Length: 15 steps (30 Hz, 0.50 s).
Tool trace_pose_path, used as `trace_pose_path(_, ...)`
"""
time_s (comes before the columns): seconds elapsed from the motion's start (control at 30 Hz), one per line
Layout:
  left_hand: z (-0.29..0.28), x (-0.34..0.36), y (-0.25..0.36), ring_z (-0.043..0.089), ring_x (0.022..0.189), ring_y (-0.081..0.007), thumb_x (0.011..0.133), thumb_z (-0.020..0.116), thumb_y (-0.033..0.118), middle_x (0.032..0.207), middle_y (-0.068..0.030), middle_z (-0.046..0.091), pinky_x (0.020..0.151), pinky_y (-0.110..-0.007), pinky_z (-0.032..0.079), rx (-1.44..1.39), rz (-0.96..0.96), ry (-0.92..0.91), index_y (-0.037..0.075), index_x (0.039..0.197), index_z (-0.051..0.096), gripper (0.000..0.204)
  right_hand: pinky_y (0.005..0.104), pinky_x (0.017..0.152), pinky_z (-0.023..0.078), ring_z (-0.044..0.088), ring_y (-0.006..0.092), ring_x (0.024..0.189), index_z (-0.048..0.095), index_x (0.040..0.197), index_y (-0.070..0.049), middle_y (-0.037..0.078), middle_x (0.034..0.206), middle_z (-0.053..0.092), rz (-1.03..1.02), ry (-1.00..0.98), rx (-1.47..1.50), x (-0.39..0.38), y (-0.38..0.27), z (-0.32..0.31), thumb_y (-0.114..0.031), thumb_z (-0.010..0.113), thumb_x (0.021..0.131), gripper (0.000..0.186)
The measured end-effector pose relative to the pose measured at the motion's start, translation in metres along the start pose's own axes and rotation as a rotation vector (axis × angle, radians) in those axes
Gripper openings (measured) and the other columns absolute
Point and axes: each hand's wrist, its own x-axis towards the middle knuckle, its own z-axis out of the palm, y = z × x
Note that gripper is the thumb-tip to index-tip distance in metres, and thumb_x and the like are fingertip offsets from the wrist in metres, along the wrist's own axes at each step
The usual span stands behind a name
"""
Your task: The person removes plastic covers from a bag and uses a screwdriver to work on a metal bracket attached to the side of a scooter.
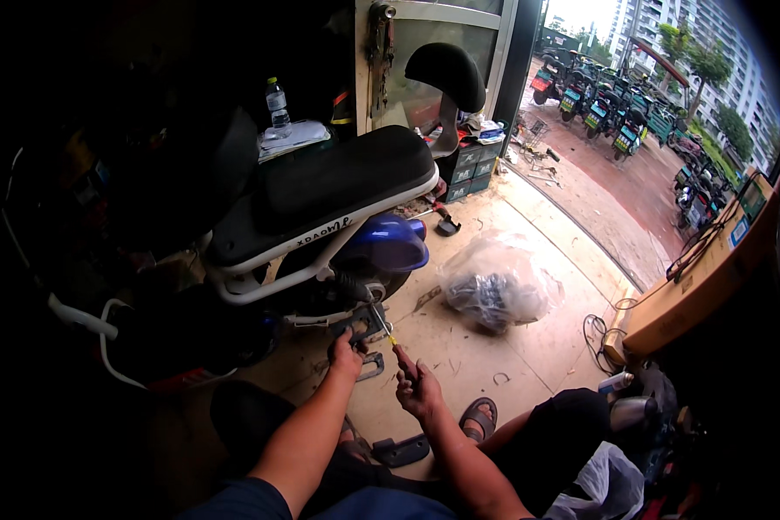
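Observation:
My left hand [346, 350] is closed on a dark, flat, roughly rectangular part [361, 322], held low behind the electric scooter [321, 208]. In my right hand [419, 390] is a screwdriver [400, 354] with a reddish handle and a yellow collar. Its thin shaft slants up and left, passing the right edge of the dark part toward the scooter's shock absorber [353, 286]. Whether its tip touches anything is too small to tell. A dark bracket-like piece [372, 367] lies on the floor just below the hands, and another dark piece [400, 451] rests between my feet.
A clear plastic bag with dark contents [497, 295] sits on the tiles ahead to the right. Beyond it, the doorway opens onto parked scooters [600, 108]. An orange-brown carton [693, 286] with cables stands at right. A water bottle [277, 106] stands behind the scooter.

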Motion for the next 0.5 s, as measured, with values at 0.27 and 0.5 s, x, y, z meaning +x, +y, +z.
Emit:
trace_pose_path(0.27,0.006,-0.001,-0.006,0.064,0.071,-0.024,0.094,0.068,0.025,0.093,-0.0087,0.067,0.054,-0.035,0.053,-0.011,-0.024,0.021,0.011,0.109,0.062,0.021,0.0176,0.053,0.035,0.043,0.0074,0.061,0.064,0.131,-0.012,-0.003,0.081,0.056,-0.122,0.185,-0.27,0.007,0.003,-0.016,-0.04,0.059,0.099,0.042)
trace_pose_path(0.5,0.005,0.001,-0.008,0.063,0.073,-0.0252,0.095,0.066,0.025,0.095,-0.0103,0.067,0.056,-0.035,0.052,-0.017,-0.011,0.072,0.011,0.111,0.06,0.022,0.0201,0.057,0.041,0.048,0.0091,0.067,0.061,0.132,-0.014,-0.001,0.088,0.057,-0.226,0.253,-0.562,0.009,0.006,-0.017,-0.048,0.053,0.101,0.047)
